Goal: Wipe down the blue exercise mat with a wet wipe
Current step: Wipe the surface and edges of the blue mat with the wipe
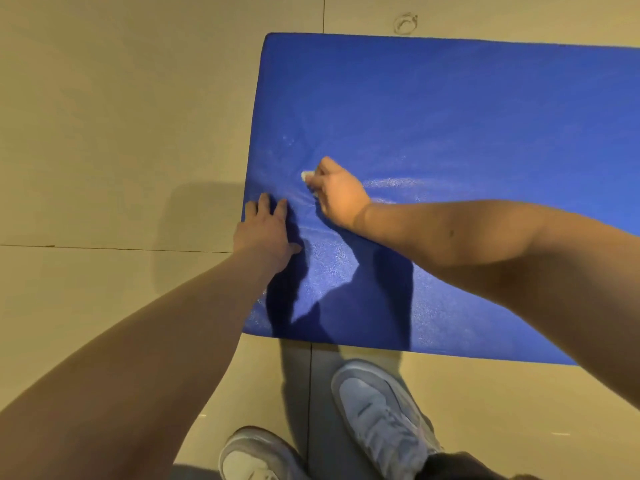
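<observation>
The blue exercise mat (450,116) lies on the floor (104,133), long axis 9 to 3 o'clock, mostly toward 3 o'clock from both hands; the right hand (337,197), nearer that stretch, pinches the wet wipe (306,175) against the mat, while the left hand (265,233) rests flat, fingers spread, at the 9 o'clock edge.

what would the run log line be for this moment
step: wiping | right hand: holds wet wipe on blue mat | left hand: flat at mat edge
</observation>
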### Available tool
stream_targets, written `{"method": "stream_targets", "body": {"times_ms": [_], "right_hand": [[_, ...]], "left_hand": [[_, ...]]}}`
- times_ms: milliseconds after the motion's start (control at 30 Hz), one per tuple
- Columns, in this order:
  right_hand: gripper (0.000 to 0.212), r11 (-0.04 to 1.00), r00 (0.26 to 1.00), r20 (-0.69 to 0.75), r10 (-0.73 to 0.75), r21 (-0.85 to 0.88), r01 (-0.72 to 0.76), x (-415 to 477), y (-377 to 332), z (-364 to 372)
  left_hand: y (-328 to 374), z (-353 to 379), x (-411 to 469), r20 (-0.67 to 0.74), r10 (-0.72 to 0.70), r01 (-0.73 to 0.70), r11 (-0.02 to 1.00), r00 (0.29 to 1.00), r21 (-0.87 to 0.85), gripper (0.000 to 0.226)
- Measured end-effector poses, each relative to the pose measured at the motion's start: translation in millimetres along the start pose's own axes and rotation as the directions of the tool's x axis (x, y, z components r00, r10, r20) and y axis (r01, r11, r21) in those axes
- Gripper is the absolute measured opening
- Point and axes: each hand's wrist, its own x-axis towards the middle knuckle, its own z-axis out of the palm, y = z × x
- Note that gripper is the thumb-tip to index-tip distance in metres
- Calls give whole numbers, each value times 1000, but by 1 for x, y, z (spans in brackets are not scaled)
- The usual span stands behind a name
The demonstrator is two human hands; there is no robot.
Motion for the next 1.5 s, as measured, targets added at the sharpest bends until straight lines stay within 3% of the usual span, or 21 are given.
{"method": "stream_targets", "body": {"times_ms": [100, 200, 233, 267, 367, 433, 500, 600, 667, 767, 867, 1067, 1167, 1300, 1433, 1500], "right_hand": [[31, 991, 991, 32, -126, -44, 128, -12, 9, 0], [7, 978, 967, -171, 189, 119, -171, -16, 33, -15], [15, 936, 914, -216, 342, 159, -313, -20, 45, -15], [19, 915, 896, -217, 388, 208, -345, -23, 52, -12], [8, 951, 945, -133, 300, 122, -284, -46, 38, -9], [25, 982, 982, -19, 186, 43, -185, -62, 22, -4], [18, 969, 986, 21, 168, 181, -169, -75, 5, -4], [17, 798, 929, 88, 360, 488, -355, -87, -10, -12], [18, 618, 881, 175, 440, 653, -438, -94, -16, -24], [17, 347, 855, 282, 435, 824, -448, -106, -25, -51], [14, 229, 844, 355, 403, 853, -468, -116, -32, -85], [31, -59, 833, 446, 328, 889, -453, -140, -62, -137], [36, 3, 846, 417, 332, 897, -443, -152, -81, -153], [8, 103, 853, 346, 391, 905, -414, -166, -101, -172], [21, 143, 877, 309, 368, 913, -382, -178, -115, -198], [22, 167, 893, 305, 330, 913, -373, -184, -122, -211]], "left_hand": [[4, 1, -5, -2, -12, 12, 1000, 1000, 1, 97], [7, 2, -11, -3, -6, 6, 1000, 1000, -3, 83], [8, 3, -13, 3, -8, 8, 1000, 1000, -12, 79], [9, 4, -16, 12, -9, 9, 1000, 1000, -23, 74], [14, 6, -25, 27, -12, 14, 997, 1000, -70, 60], [17, 8, -31, 51, -17, 22, 995, 999, -99, 59], [21, 10, -37, 66, -13, 22, 990, 998, -136, 61], [27, 10, -42, 29, -17, 26, 939, 999, -344, 61], [35, 4, -48, 17, -8, 17, 830, 1000, -558, 63], [50, -16, -66, -1, 9, -6, 628, 1000, -778, 66], [60, -33, -90, -104, 26, -102, 509, 994, -855, 59], [69, -64, -131, -238, 32, -214, 563, 971, -798, 40], [70, -75, -150, -286, 51, -258, 601, 957, -756, 32], [70, -86, -176, -286, 11, -239, 578, 958, -780, 41], [68, -100, -200, -314, -51, -239, 536, 948, -809, 58], [67, -109, -213, -336, -76, -247, 531, 939, -810, 49]]}}
